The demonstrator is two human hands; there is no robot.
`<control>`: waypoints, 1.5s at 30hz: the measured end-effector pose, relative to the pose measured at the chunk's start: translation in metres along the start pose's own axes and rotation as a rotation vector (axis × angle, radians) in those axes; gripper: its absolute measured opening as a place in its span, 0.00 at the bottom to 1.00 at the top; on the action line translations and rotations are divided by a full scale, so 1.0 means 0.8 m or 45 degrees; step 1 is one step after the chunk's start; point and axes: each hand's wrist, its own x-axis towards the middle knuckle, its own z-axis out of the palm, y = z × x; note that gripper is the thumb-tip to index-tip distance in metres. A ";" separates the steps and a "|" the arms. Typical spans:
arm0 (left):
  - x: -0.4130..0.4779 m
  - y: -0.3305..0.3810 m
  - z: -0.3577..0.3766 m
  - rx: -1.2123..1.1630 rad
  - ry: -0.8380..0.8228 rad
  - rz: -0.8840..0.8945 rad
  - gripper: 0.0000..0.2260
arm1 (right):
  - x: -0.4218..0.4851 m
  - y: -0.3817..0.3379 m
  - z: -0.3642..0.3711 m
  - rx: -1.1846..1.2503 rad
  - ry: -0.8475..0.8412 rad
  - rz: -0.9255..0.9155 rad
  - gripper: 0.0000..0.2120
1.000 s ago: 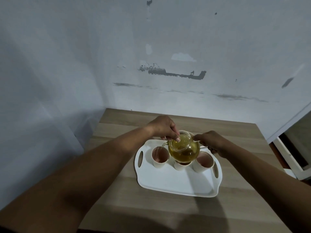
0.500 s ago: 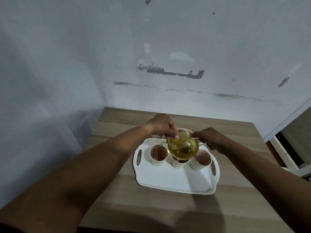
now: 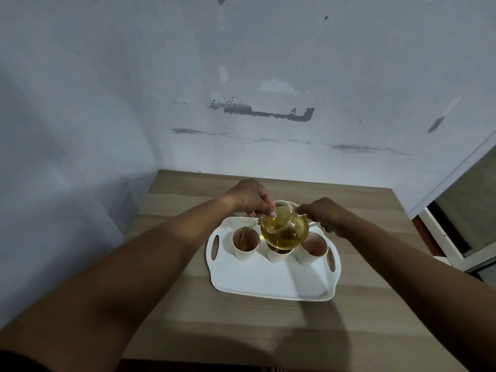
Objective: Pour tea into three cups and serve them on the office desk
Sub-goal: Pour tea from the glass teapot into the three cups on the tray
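Observation:
A glass teapot [image 3: 285, 230] of yellow tea hangs tilted to the left above a white tray [image 3: 271, 281]. My right hand [image 3: 323, 215] grips its handle. My left hand [image 3: 251, 196] reaches over the pot, fingertips pressing its lid. Tea streams from the spout into the left cup [image 3: 244, 243], which holds a little tea. The middle cup [image 3: 277, 255] is mostly hidden under the pot. Beside it, the right cup [image 3: 312, 249] stands upright.
The tray sits on a small wooden desk [image 3: 188, 312] pushed into a corner of grey stained walls [image 3: 241, 76]. A white door frame [image 3: 451, 245] stands off the desk's right edge. Bare wood lies in front of the tray.
The teapot has tipped further left and its spout has lowered toward the left cup, and tea now runs into it. Both hands keep their holds.

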 end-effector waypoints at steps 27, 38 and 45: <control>0.001 -0.004 0.003 -0.026 0.000 0.005 0.10 | -0.008 -0.007 -0.002 -0.052 0.005 -0.033 0.16; -0.002 -0.004 0.004 -0.041 -0.011 0.002 0.10 | -0.011 -0.006 -0.002 -0.076 0.007 -0.055 0.15; -0.003 -0.006 0.004 -0.045 -0.012 -0.003 0.10 | -0.008 -0.004 0.000 -0.067 0.021 -0.033 0.12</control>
